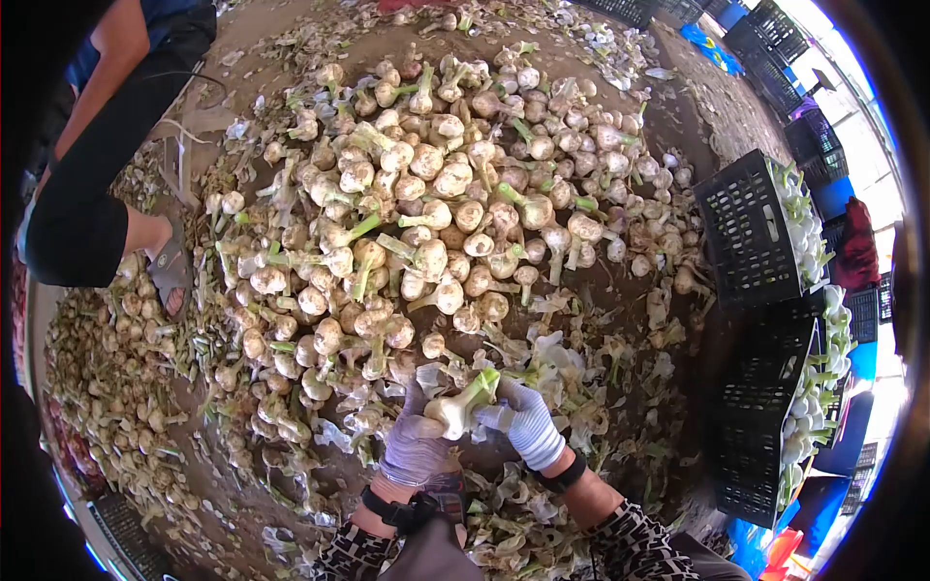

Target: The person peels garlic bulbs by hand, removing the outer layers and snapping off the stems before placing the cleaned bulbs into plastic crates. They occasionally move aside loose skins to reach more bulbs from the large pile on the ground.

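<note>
Between my two gloved hands is a garlic bulb (450, 414), its white head to the left and its green stem slanting up to the right. My left hand (414, 441), in a greyish-purple glove, closes around the bulb end. With a striped white glove on, my right hand (523, 422) grips near the stem, fingers bent. Just beyond them spreads a big heap of garlic bulbs (426, 257), many soiled and with cut green stems. Loose papery skins (557, 363) lie around my hands.
Black crates (746, 232) of cleaned white garlic stand at the right, with another black crate (765, 416) nearer. At the upper left a person's bent leg (82, 213) and sandalled foot (170, 271) are beside the heap. More garlic (116, 387) covers the left floor.
</note>
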`<action>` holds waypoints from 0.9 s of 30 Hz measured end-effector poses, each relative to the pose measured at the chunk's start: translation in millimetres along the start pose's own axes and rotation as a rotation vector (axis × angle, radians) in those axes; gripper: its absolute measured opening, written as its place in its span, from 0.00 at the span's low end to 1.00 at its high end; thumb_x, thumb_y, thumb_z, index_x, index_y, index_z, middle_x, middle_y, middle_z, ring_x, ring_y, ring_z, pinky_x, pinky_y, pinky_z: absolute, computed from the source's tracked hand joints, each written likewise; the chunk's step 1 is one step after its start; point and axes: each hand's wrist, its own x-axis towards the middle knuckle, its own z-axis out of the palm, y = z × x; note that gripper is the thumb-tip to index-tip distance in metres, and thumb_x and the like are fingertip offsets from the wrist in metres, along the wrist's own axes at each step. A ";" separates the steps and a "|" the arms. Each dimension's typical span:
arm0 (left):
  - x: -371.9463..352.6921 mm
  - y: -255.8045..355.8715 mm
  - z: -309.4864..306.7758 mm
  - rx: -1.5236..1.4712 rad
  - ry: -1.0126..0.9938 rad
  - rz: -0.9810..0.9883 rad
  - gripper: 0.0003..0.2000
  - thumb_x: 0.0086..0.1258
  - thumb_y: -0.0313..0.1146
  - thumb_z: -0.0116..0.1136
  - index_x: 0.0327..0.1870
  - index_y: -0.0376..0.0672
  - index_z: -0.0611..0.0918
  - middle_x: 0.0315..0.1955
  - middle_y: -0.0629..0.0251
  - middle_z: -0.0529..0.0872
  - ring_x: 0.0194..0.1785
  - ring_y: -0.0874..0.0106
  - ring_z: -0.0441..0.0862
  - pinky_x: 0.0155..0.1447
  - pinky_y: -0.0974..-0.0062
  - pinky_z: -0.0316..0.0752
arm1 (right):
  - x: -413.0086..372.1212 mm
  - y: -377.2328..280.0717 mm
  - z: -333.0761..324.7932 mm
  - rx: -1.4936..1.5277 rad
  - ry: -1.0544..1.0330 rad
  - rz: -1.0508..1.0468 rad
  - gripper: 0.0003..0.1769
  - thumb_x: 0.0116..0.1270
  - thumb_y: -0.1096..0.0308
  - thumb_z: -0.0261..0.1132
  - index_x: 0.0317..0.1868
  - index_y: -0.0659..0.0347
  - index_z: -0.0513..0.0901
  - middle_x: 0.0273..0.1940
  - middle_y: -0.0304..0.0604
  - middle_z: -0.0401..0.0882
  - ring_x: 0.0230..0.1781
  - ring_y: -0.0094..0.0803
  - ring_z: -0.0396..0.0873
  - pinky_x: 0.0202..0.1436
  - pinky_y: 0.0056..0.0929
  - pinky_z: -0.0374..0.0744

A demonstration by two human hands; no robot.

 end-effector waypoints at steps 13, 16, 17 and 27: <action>-5.5 -4.5 13.0 0.147 0.468 0.030 0.24 0.61 0.51 0.60 0.46 0.37 0.75 0.35 0.59 0.81 0.41 0.70 0.80 0.47 0.71 0.78 | 1.5 0.9 5.8 -0.725 -0.016 -0.333 0.12 0.50 0.73 0.66 0.37 0.65 0.81 0.29 0.42 0.81 0.26 0.29 0.79 0.31 0.25 0.78; -9.3 0.4 24.8 0.397 0.445 0.100 0.24 0.64 0.52 0.56 0.46 0.37 0.77 0.38 0.59 0.81 0.41 0.70 0.80 0.47 0.73 0.77 | 0.5 1.7 5.1 -0.435 -0.083 -0.217 0.19 0.53 0.77 0.67 0.48 0.64 0.79 0.42 0.43 0.81 0.35 0.31 0.81 0.36 0.24 0.80; -9.8 3.1 29.4 0.346 0.363 0.067 0.23 0.65 0.50 0.57 0.48 0.38 0.76 0.38 0.60 0.81 0.41 0.70 0.80 0.47 0.73 0.77 | 0.1 1.0 5.7 -0.100 -0.141 -0.060 0.21 0.55 0.78 0.67 0.51 0.64 0.77 0.43 0.43 0.81 0.38 0.31 0.81 0.39 0.25 0.80; -22.3 0.8 -6.9 0.327 0.304 -0.198 0.25 0.64 0.58 0.51 0.39 0.41 0.78 0.19 0.64 0.78 0.17 0.75 0.74 0.21 0.79 0.71 | 8.0 -1.8 0.4 -1.045 -0.189 -0.466 0.26 0.51 0.74 0.59 0.55 0.56 0.76 0.39 0.52 0.77 0.40 0.51 0.76 0.45 0.38 0.77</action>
